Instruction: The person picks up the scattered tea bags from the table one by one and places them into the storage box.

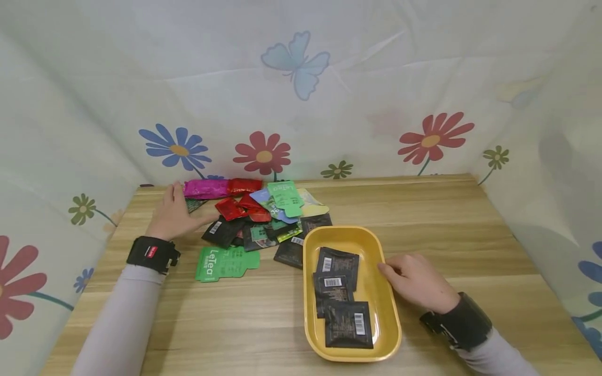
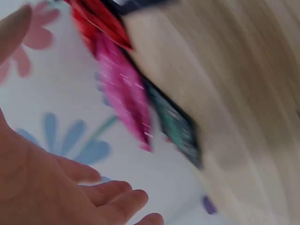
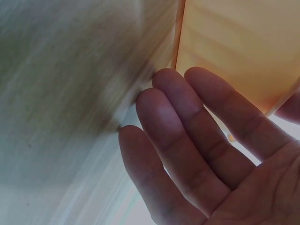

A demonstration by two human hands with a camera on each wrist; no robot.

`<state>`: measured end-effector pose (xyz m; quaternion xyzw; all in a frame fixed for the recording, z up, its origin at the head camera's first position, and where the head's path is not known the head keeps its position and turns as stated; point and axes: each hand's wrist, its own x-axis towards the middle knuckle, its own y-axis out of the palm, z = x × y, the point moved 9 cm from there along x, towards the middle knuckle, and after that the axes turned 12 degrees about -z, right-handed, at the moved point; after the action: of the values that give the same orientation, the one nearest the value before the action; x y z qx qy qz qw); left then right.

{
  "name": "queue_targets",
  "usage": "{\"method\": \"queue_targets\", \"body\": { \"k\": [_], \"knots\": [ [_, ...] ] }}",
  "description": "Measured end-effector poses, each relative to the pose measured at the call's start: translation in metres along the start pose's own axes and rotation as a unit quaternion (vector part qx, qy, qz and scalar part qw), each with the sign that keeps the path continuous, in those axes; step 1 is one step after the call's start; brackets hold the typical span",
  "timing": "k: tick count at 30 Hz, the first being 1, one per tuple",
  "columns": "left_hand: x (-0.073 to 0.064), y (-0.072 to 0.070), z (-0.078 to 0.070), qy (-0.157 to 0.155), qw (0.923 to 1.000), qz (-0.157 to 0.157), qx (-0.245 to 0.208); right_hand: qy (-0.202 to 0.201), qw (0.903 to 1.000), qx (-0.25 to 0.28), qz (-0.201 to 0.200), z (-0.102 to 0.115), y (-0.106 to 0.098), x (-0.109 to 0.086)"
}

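My left hand [image 1: 176, 213] is at the left of a pile of packets, fingers spread and nothing held. Right by its fingertips are a shiny magenta packet [image 1: 206, 188] and a dark green packet [image 1: 194, 203]. In the left wrist view the fingers lie apart from the magenta packet [image 2: 123, 89]. My right hand [image 1: 420, 279] holds the right side of a yellow tray [image 1: 394, 318], its thumb at the rim. The right wrist view shows the other fingers against the tray's outer wall [image 3: 229, 42]. Several black sachets [image 1: 348, 325] with barcode labels lie inside the tray.
The pile also has red foil packets [image 1: 244, 186], a green LeTea packet [image 1: 285, 196], a yellow packet [image 1: 312, 203] and black sachets [image 1: 224, 231]. Another green LeTea packet [image 1: 227, 262] lies in front. A flowered cloth [image 1: 367, 104] stands behind the wooden table [image 1: 254, 324].
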<state>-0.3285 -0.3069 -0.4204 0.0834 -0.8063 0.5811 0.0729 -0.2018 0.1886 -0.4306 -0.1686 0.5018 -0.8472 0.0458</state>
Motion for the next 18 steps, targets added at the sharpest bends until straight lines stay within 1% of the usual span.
{"method": "queue_targets", "body": {
  "k": [5,9,11,14,18],
  "knots": [
    [0.014,0.013,0.031,-0.033,0.9986,0.023,0.034,0.005,1.0,-0.001,0.004,-0.001,-0.001,0.001],
    [0.025,0.027,0.049,-0.056,0.9966,0.04,0.046,0.006,1.0,-0.005,0.005,-0.002,-0.001,0.001],
    [0.03,0.032,0.055,-0.064,0.9957,0.048,0.047,0.008,0.9999,-0.006,0.006,-0.003,-0.001,0.001],
    [0.039,0.039,0.061,-0.065,0.9955,0.057,0.04,0.008,0.9999,-0.004,0.008,-0.003,-0.001,0.001],
    [0.048,0.042,0.064,-0.044,0.9969,0.059,0.029,0.007,0.9999,-0.002,0.01,-0.002,0.0,0.001]
  ]
}}
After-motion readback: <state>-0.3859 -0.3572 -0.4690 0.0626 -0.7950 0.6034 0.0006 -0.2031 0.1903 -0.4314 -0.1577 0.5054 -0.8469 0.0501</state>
